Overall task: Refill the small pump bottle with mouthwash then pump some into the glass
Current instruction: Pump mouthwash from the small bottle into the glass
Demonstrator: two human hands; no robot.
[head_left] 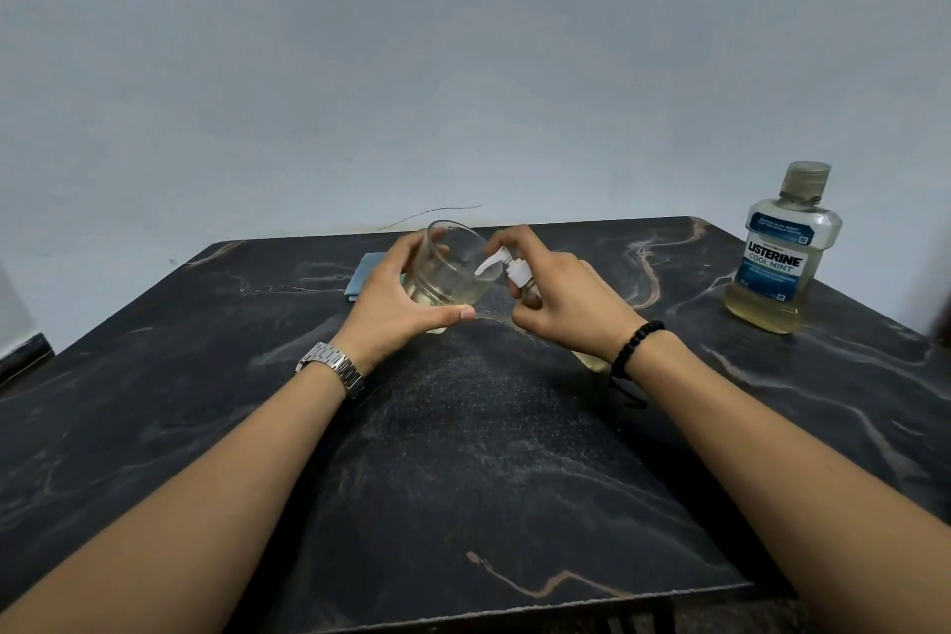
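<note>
Two bare forearms are seen entering from the near edge and converging toward the middle of a black marble-patterned table [463, 453]. A metal link watch [332, 368] is worn on the left wrist and a black beaded bracelet [635, 342] on the right.

The left hand [396, 309] is wrapped around a clear glass [453, 268], with the thumb laid along the near side of its base and the fingers curled round the far-left wall. The glass is held tilted, its mouth turned toward the right. A shallow pool of pale yellowish liquid is visible in its lower part. Whether the base touches the table cannot be told.

The right hand [566, 304] is closed around the small pump bottle [530, 291], most of the body being hidden by the palm and fingers. The bottle is held leaning toward the left. The forefinger is arched over the white pump head [507, 268], with its tip at the top of the head; whether the head is being pressed cannot be told. The white nozzle is pointed left and reaches over the rim into the mouth of the glass.

A folded blue cloth [363, 275] lies flat on the table just behind the left hand, partly hidden by it.

At the far right of the table, well apart from both hands, a mouthwash bottle [779, 252] stands upright with its cap on. It bears a blue label, and pale yellow liquid is seen in its lower portion.

A plain pale wall [463, 67] rises behind the table.
</note>
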